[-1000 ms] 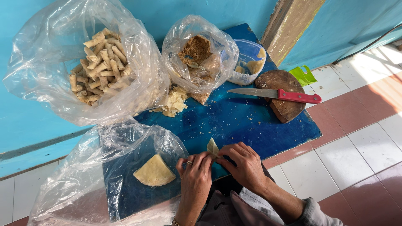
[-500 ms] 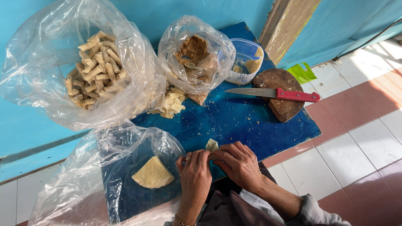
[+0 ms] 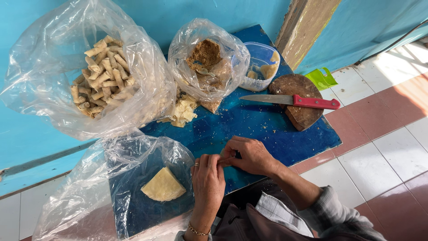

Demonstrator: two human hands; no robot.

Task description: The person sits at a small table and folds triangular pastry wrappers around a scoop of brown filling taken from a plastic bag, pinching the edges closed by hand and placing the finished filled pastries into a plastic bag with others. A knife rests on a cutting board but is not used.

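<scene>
A small pale roll [image 3: 223, 157], mostly hidden, sits on the blue board [image 3: 267, 129] pinched between the left hand [image 3: 207, 179] and right hand [image 3: 249, 156], both closed on it, and pressing unevenly could split it, while a knife [image 3: 294, 101] lies well apart.

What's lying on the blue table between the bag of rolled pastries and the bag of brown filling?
In the head view, a small heap of pale wrapper scraps lies on the blue table, between the bag of rolls and the filling bag.

Bare blue tabletop [image 3: 263, 127] between bags [image 3: 209, 62] and knife [image 3: 290, 101]
</scene>
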